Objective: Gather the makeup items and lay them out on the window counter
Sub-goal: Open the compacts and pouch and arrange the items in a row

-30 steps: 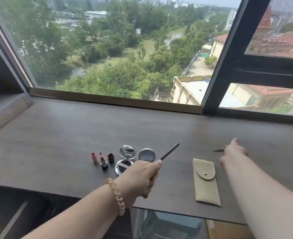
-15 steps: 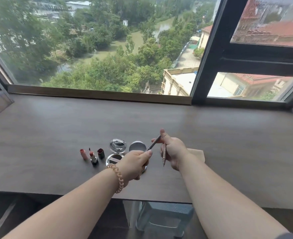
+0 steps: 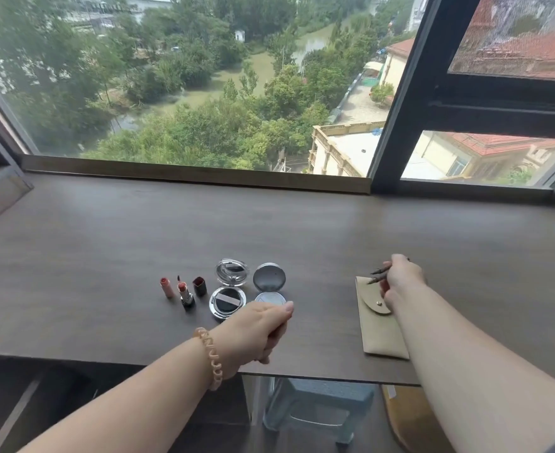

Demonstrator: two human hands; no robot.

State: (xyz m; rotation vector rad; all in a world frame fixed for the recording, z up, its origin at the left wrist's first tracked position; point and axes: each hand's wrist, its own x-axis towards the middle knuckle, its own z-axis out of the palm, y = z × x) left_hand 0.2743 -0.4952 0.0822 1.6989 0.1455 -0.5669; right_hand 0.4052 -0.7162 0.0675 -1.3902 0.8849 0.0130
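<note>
On the dark wood window counter (image 3: 89,256) lie a pink tube (image 3: 166,287), an open red lipstick (image 3: 184,294) and its dark red cap (image 3: 199,286). Right of them are an open cushion compact (image 3: 227,302) with a clear lid and an open grey compact (image 3: 269,279). My left hand (image 3: 263,328) hovers just in front of the grey compact, fingers curled, nothing visible in it. My right hand (image 3: 400,282) pinches two thin dark eyebrow pencil pieces (image 3: 379,276) over the top edge of a flat beige pouch (image 3: 382,338).
A raised wooden sill (image 3: 204,173) and a black window frame (image 3: 397,103) bound the counter's far side. A grey plastic stool (image 3: 318,407) stands under the counter's front edge. Bare counter stretches to the left and right of the items.
The pencil has gone from my left hand. My right hand moved right from the middle and now holds both thin pieces over the pouch. My left hand dropped toward the grey compact.
</note>
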